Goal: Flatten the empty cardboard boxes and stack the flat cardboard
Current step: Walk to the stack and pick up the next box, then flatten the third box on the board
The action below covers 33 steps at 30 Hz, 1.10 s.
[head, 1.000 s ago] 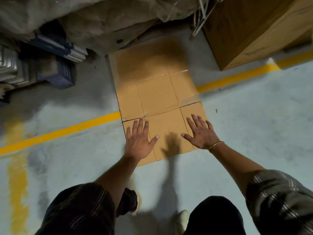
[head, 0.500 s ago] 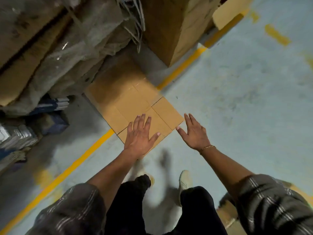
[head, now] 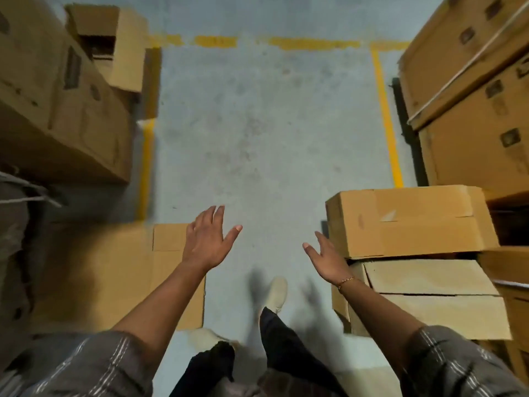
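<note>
Large stacked cartons (head: 472, 96) stand at the right of a narrow concrete aisle, with more cartons (head: 57, 96) at the left. Flat cardboard (head: 114, 276) lies on the floor to the person's left. At the right, an unflattened cardboard box (head: 406, 222) sits askew on a lower box (head: 429, 296). Both hands are open with fingers spread, holding nothing: the left hand (head: 207, 242) over the flat cardboard's edge, the right hand (head: 326, 259) just beside the top box's corner. A one-sided pull could topple that box. A pale shoe (head: 204, 339) at the sheet's corner might slip on it.
</note>
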Each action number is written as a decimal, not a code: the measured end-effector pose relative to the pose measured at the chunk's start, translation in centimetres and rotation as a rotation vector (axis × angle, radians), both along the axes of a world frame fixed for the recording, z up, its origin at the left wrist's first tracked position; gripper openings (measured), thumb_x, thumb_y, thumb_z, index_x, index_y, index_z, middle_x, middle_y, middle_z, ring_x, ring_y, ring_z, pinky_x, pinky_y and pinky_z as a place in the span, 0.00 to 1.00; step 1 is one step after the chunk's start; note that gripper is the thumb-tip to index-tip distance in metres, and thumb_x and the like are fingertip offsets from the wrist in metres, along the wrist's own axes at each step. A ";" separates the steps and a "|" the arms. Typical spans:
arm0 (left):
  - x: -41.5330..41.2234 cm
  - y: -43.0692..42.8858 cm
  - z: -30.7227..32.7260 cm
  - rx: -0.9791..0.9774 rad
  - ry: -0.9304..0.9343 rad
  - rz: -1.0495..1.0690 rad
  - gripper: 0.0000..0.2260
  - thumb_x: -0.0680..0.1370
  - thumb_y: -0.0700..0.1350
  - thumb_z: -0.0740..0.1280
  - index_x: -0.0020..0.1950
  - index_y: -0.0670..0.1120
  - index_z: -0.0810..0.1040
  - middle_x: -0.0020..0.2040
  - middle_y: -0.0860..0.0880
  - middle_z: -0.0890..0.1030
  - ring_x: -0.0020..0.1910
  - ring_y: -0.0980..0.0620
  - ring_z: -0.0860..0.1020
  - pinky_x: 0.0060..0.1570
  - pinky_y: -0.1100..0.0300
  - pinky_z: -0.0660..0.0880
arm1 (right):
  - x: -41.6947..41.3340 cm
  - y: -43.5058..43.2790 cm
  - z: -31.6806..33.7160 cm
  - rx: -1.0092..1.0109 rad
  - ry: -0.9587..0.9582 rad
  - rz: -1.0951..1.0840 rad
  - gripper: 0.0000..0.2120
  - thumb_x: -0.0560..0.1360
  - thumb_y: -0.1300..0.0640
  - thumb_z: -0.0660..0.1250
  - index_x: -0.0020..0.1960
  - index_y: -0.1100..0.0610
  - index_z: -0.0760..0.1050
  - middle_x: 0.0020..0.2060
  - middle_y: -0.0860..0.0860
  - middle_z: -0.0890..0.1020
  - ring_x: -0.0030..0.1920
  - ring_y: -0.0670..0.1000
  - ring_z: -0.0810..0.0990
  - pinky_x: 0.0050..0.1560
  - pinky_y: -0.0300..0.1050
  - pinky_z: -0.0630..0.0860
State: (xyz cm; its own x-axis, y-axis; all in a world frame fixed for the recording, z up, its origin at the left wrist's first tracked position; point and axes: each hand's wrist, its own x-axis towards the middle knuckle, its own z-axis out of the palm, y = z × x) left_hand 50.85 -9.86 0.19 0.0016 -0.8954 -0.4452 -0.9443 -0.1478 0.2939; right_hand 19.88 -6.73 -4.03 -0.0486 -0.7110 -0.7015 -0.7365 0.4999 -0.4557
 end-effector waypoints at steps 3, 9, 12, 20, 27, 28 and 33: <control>-6.2 -3.0 0.1 0.014 0.028 -0.121 0.34 0.82 0.67 0.50 0.82 0.49 0.56 0.81 0.46 0.59 0.80 0.46 0.56 0.75 0.45 0.56 | -5.6 1.6 -0.1 0.028 -0.020 -0.186 0.33 0.82 0.38 0.58 0.81 0.54 0.58 0.79 0.53 0.64 0.78 0.55 0.63 0.76 0.52 0.60; -16.6 -6.4 -1.2 0.093 0.036 -0.463 0.33 0.82 0.68 0.49 0.81 0.50 0.58 0.81 0.46 0.60 0.79 0.46 0.57 0.75 0.44 0.57 | -12.4 6.0 -1.6 0.048 -0.085 -0.529 0.30 0.83 0.43 0.60 0.80 0.56 0.60 0.77 0.54 0.67 0.76 0.55 0.66 0.74 0.48 0.62; -20.9 -7.5 -2.2 0.149 0.012 -0.659 0.33 0.81 0.68 0.48 0.81 0.50 0.59 0.81 0.46 0.60 0.79 0.45 0.58 0.74 0.43 0.59 | -13.8 9.0 -2.1 0.063 -0.070 -0.663 0.26 0.83 0.44 0.60 0.78 0.54 0.65 0.74 0.53 0.72 0.72 0.56 0.70 0.70 0.48 0.65; -34.2 -6.6 -6.4 0.448 0.071 -0.989 0.29 0.82 0.66 0.54 0.76 0.50 0.70 0.76 0.48 0.70 0.73 0.46 0.69 0.71 0.48 0.67 | -16.6 17.1 -5.6 0.103 -0.098 -1.213 0.35 0.70 0.29 0.59 0.70 0.48 0.70 0.67 0.51 0.77 0.66 0.56 0.75 0.69 0.58 0.70; -46.2 0.2 -12.2 0.655 0.170 -1.003 0.26 0.82 0.62 0.61 0.74 0.47 0.72 0.74 0.48 0.72 0.71 0.48 0.71 0.69 0.55 0.66 | -21.0 23.0 -10.8 0.056 -0.056 -1.582 0.21 0.79 0.44 0.67 0.67 0.56 0.74 0.63 0.51 0.77 0.61 0.53 0.77 0.63 0.49 0.73; -48.0 0.9 -13.6 0.666 0.188 -0.992 0.26 0.82 0.60 0.61 0.74 0.46 0.72 0.75 0.47 0.71 0.72 0.47 0.70 0.68 0.57 0.64 | -22.0 23.4 -12.0 0.041 -0.037 -1.616 0.21 0.78 0.43 0.67 0.65 0.55 0.74 0.62 0.50 0.78 0.59 0.53 0.78 0.63 0.50 0.74; -55.3 2.9 -21.6 0.708 0.237 -0.793 0.32 0.78 0.65 0.64 0.73 0.44 0.71 0.71 0.49 0.70 0.72 0.47 0.69 0.74 0.47 0.65 | -25.8 24.4 -19.3 0.001 0.026 -1.793 0.36 0.79 0.44 0.69 0.78 0.63 0.61 0.74 0.61 0.69 0.73 0.61 0.69 0.72 0.52 0.67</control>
State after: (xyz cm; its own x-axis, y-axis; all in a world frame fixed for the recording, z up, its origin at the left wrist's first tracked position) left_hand -4.42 -6.91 -21.41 -0.6173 -0.1437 -0.7735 -0.7762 0.2715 0.5690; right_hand -5.97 17.69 -23.37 -0.6919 0.2169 -0.6886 0.6441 0.6163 -0.4531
